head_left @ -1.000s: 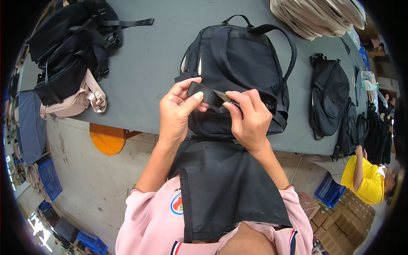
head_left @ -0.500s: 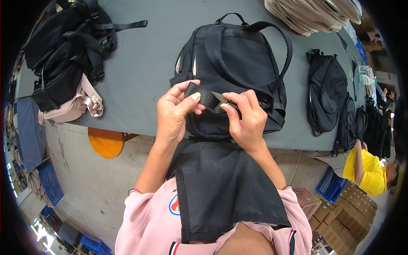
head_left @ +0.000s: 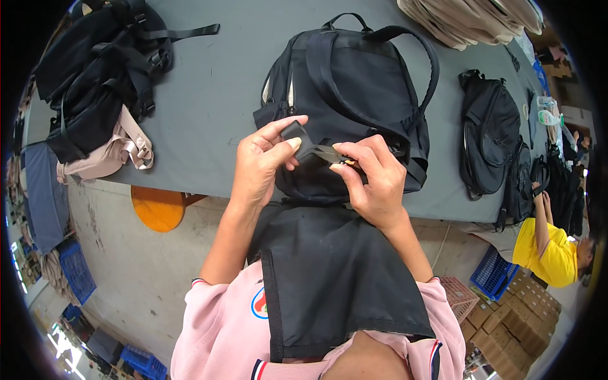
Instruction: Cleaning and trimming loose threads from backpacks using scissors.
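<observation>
A black backpack (head_left: 361,76) lies on the table in front of me with its shoulder straps up. Over its lower part, my left hand (head_left: 263,158) pinches a folded black strap end (head_left: 299,140) between thumb and fingers. From the right, my right hand (head_left: 373,171) grips small thread snips (head_left: 329,153), their blades pointing left at the strap. Whether the blades touch the strap I cannot tell. Most of the snips' handle is hidden by the fingers.
The grey table (head_left: 215,95) carries black bags (head_left: 95,76) and a pink bag (head_left: 101,155) at left. Beige bags (head_left: 462,22) are stacked at far right, near another black backpack (head_left: 491,133). A person in yellow (head_left: 544,250) works at right. An orange stool (head_left: 157,209) stands below the edge.
My right hand has turned and shifted slightly right, so the snips' blades show more clearly. My left hand still pinches the strap, now tilted differently. The person in yellow has moved their arms.
</observation>
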A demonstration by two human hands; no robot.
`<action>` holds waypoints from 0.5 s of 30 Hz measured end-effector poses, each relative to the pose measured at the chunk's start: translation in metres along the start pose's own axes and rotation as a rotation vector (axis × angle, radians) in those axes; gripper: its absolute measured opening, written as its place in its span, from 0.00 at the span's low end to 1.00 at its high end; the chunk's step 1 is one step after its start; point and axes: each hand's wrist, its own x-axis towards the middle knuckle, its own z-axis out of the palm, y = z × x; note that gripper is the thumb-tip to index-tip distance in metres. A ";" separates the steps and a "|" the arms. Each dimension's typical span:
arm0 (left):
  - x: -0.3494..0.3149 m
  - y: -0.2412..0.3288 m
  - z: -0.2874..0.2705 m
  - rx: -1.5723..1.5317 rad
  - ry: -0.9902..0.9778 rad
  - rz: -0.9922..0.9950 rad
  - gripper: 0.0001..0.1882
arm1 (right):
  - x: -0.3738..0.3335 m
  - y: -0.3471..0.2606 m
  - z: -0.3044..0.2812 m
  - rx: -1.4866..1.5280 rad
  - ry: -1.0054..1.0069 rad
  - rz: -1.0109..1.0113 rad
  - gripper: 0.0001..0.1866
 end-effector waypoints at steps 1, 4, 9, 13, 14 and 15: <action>0.000 0.001 0.001 -0.001 -0.001 -0.005 0.18 | 0.001 0.001 -0.004 -0.021 -0.054 -0.021 0.13; 0.000 0.004 0.003 0.053 -0.047 -0.014 0.18 | 0.005 0.004 -0.012 -0.043 -0.149 -0.043 0.13; 0.002 0.001 0.000 0.122 -0.144 -0.068 0.18 | 0.008 0.007 -0.018 -0.105 -0.260 -0.182 0.13; 0.003 -0.001 -0.002 0.082 -0.149 -0.093 0.18 | 0.005 0.009 -0.012 -0.096 -0.207 -0.171 0.12; 0.004 -0.001 -0.002 0.085 -0.141 -0.090 0.18 | 0.002 0.010 -0.010 -0.024 -0.154 -0.127 0.12; 0.004 -0.001 -0.003 0.088 -0.134 -0.087 0.17 | 0.000 0.010 -0.008 0.048 -0.101 -0.083 0.12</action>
